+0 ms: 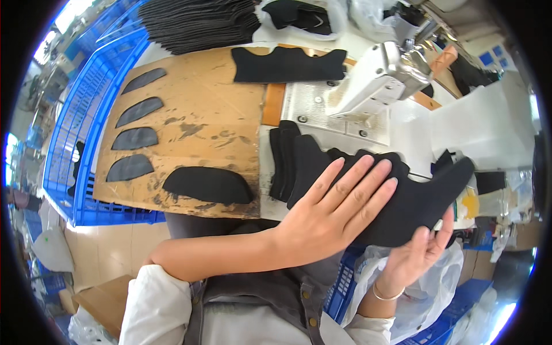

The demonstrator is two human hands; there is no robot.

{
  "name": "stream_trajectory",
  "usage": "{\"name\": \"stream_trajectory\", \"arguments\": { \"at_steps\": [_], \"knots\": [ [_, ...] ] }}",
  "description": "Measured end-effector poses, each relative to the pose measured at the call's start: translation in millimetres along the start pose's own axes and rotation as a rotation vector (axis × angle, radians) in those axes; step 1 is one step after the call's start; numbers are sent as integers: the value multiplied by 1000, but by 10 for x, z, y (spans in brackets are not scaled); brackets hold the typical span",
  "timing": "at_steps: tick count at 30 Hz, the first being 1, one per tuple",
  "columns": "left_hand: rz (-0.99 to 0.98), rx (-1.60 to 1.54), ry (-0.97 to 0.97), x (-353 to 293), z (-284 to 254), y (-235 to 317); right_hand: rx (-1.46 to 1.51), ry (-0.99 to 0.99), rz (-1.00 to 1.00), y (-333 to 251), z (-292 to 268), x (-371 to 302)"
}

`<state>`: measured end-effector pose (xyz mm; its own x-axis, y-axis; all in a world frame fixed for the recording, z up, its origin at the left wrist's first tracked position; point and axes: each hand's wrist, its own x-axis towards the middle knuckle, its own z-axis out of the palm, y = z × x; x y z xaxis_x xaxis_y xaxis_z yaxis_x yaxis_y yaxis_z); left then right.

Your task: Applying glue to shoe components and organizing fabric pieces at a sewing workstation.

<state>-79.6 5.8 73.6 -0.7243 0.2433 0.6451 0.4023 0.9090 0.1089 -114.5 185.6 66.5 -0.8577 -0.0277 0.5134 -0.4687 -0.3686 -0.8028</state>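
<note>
Head view: had L hand (pixel 332 214) flat, fingers extended, on black fabric pc (pixel 422 201), near side of white machine (pixel 371 83). Touched near edge w/ R hand (pixel 411 259), thumb & finger apart; couldn't tell if gripped. Had 4 grey curved pcs (pixel 140 111) on cardboard (pixel 210 106), L.

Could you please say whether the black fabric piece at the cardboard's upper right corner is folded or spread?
Spread: the black fabric piece lies flat, its notched outline visible end to end.
</note>
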Motion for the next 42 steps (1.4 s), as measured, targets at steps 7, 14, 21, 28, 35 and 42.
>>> {"name": "stream_trajectory", "arguments": {
  "at_steps": [7,14,21,28,35,42],
  "knots": [
    [-53,446,90,-22,-719,-1093,-558,-211,17,234,15,56],
    [-8,646,30,410,162,-2125,-1074,-594,-205,379,131,74],
    [-128,49,-46,279,126,-2105,-1174,-600,-181,352,97,25],
    [-363,261,-434,-764,-1212,-2701,-1090,-518,-163,388,98,55],
    [-218,447,-363,-1138,-1276,-2889,-1111,-561,-161,307,138,53],
    [-892,-270,215,-807,-1449,-2489,-831,-411,-152,178,41,2]
  ]
}}
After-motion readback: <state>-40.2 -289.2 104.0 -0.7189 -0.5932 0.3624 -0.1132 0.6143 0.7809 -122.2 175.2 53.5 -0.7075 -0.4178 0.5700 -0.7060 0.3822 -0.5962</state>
